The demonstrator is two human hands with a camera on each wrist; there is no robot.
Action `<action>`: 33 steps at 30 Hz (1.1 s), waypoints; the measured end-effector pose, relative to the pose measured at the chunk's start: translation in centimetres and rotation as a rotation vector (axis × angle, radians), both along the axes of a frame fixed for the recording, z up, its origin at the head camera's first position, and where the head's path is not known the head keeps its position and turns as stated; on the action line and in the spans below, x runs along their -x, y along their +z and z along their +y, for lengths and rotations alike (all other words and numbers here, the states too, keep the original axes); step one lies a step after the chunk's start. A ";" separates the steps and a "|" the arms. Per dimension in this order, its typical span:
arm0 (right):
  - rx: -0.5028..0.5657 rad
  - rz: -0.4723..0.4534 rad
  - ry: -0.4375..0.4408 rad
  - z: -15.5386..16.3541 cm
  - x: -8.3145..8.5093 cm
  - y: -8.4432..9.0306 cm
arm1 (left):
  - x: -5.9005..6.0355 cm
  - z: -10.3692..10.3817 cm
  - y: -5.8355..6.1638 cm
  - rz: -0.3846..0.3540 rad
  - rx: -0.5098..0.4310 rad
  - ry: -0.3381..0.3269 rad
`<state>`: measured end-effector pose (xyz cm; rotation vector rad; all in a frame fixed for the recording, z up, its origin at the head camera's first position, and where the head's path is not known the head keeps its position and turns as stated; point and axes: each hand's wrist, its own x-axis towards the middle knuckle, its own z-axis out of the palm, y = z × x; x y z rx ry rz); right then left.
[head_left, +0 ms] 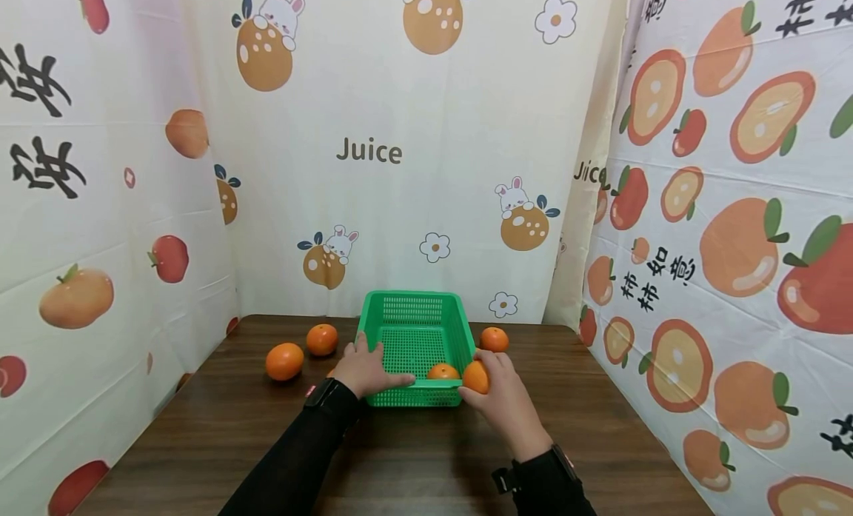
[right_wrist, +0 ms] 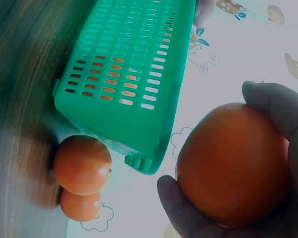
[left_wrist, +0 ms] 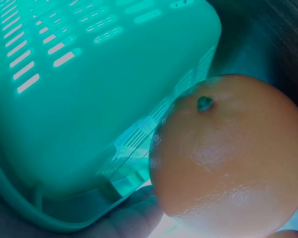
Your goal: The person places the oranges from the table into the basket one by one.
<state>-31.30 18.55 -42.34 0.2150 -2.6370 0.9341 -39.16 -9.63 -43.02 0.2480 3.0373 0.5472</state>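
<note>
A green plastic basket (head_left: 418,394) with slotted walls stands on the table, one orange (head_left: 443,371) visible inside it by the front wall. My left hand (head_left: 369,372) rests on its front left corner, fingers spread and thumb lying along the front rim. Close to that hand, outside the basket, a big orange (left_wrist: 228,158) with a green stem button fills much of the left wrist view. Between thumb and fingers, my right hand (head_left: 508,405) holds another orange (right_wrist: 233,166) at the basket's front right corner. The palm side of the left hand is hidden.
Left of the basket lie two oranges (head_left: 284,361), with a sliver of a third beside the left hand. Behind the right hand sits an orange (head_left: 494,339); the right wrist view shows two oranges (right_wrist: 82,165) there. Printed curtains (head_left: 400,205) enclose the brown table (head_left: 413,464).
</note>
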 end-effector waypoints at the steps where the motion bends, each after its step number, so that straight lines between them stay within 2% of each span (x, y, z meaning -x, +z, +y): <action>1: 0.002 -0.001 0.003 0.0 0.1 0.0 | 0.0 0.0 0.0 -0.001 0.000 0.000; 11: 0.081 -0.008 0.040 -0.8 0.5 0.4 | 0.1 -0.1 0.3 0.014 -0.001 -0.006; 18: 0.167 0.007 0.082 -1.6 1.2 0.1 | 0.3 -0.2 -0.5 0.001 -0.013 -0.001; 22: 0.219 0.002 0.069 -1.9 1.6 -0.1 | 0.2 -0.3 -0.7 -0.002 -0.024 0.000; 28: 0.272 -0.023 0.034 -2.2 2.3 -0.3 | 0.0 -0.3 -0.3 0.005 -0.016 -0.002; 33: 0.281 0.018 0.010 -2.4 3.1 -0.7 | 0.1 -0.1 -0.4 0.004 -0.005 -0.002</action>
